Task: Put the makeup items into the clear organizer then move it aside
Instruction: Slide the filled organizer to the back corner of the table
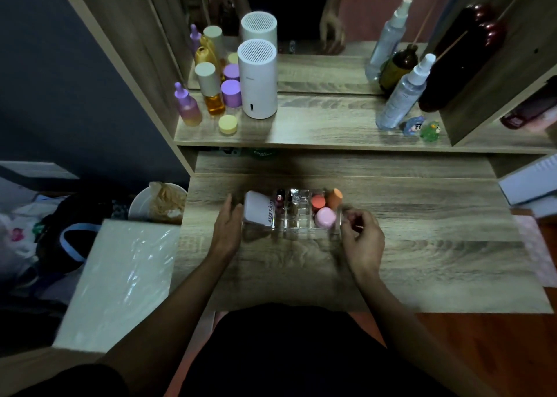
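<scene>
The clear organizer (pixel 297 226) stands on the wooden desk (pixel 422 246) in front of me. Inside it lie a white tube (pixel 257 208) at the left, a dark nail polish bottle (pixel 280 199), a small clear bottle (pixel 296 199), and at the right a pink sponge (pixel 325 217), a red-orange sponge (pixel 318 202) and an orange sponge (pixel 334 197). My left hand (pixel 226 224) presses flat against the organizer's left end. My right hand (pixel 361 233) sits at its right end with fingers curled; whether they touch the wall I cannot tell.
On the raised shelf (pixel 316 125) stand a white cylinder (pixel 257 80), purple and amber bottles (pixel 211 95) at the left, and spray bottles (pixel 401 95) with small figurines (pixel 422 128) at the right. A mirror is behind. A white box (pixel 120 276) sits left of the desk.
</scene>
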